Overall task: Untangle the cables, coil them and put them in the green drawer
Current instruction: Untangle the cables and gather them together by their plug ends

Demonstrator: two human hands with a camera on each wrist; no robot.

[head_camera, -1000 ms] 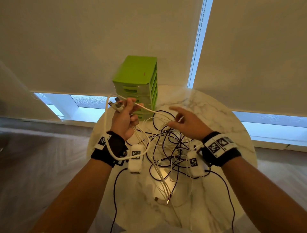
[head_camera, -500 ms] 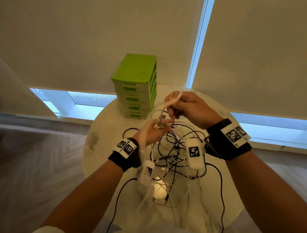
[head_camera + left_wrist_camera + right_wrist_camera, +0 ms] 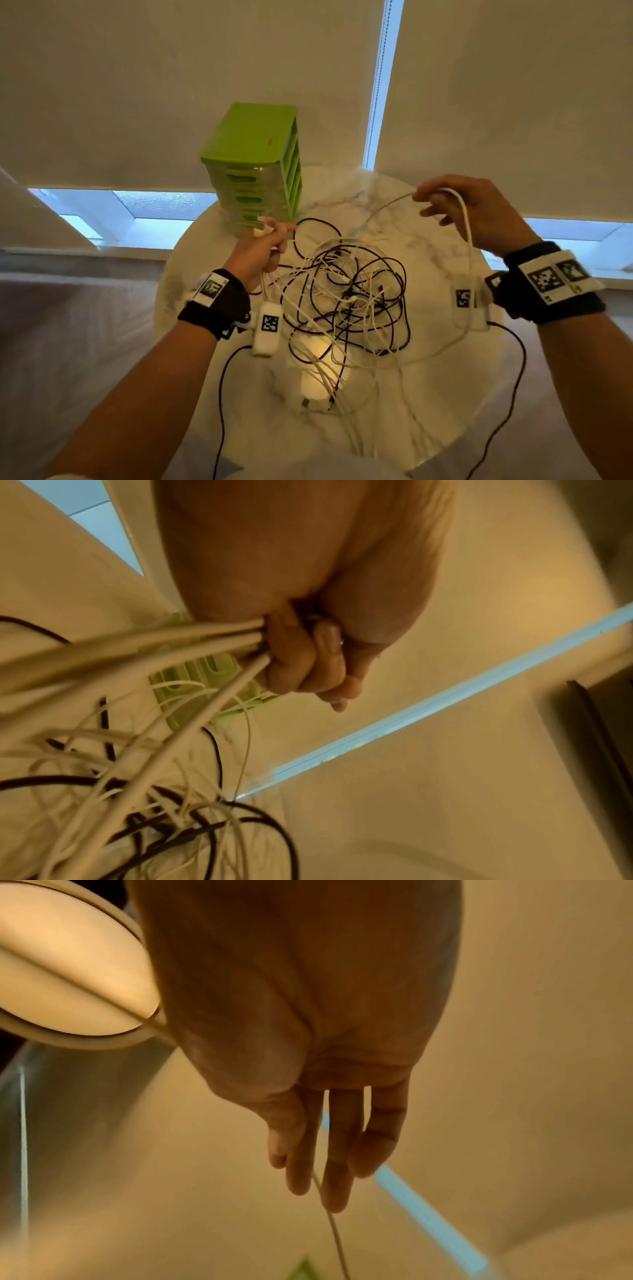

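A tangle of white and dark cables (image 3: 346,301) lies on the round marble table (image 3: 428,246). My left hand (image 3: 267,243) is raised at the tangle's left, just in front of the green drawer unit (image 3: 253,161). It grips several white cable strands (image 3: 192,639) in a fist, and a plug (image 3: 260,229) sticks out above it. My right hand (image 3: 445,205) is lifted at the right and pinches one white cable (image 3: 467,233), which loops over the fingers and hangs down to the table. In the right wrist view that cable (image 3: 334,1229) runs out between the fingers. All drawers look closed.
The drawer unit stands at the table's far edge against closed white roller blinds (image 3: 171,85). A dark cable (image 3: 513,383) trails over the table's near right edge, and another (image 3: 221,394) over the near left. Plug ends (image 3: 318,402) lie near the front, on a bright patch.
My hands were close together over the tangle; they have now drawn apart. The right hand has swung out to the right with the white cable, and the left has shifted left toward the drawers.
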